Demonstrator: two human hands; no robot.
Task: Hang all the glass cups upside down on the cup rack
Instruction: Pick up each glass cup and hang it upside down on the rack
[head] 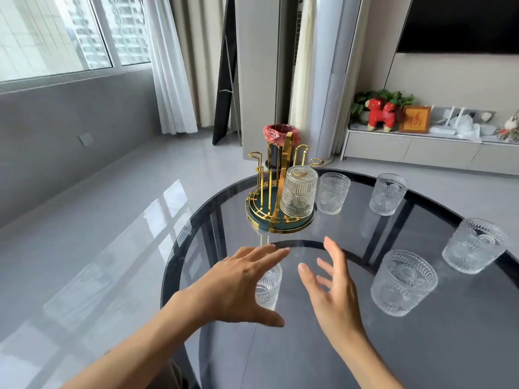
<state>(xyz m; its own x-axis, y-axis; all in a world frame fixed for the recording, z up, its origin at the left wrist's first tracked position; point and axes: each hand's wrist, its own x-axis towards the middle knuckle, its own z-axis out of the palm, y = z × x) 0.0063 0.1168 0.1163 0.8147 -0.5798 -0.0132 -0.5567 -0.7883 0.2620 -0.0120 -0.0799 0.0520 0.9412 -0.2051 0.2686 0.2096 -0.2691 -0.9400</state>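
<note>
1. Both hands are empty, fingers spread: the left hand (238, 287) hovers over an upright embossed glass cup (268, 287), the right hand (331, 287) just beside it.
2. I'd close around the wall, lift, invert, then lower onto a free gold prong.
3. Beyond the fingertips, the cup rack (278, 197) holds one inverted cup (298, 192); four cups (404, 282) stand rightward, apparently empty.

Glass cup (268, 287) mostly hidden behind left hand (238, 284); television (460, 23) cropped by frame edge.
</note>
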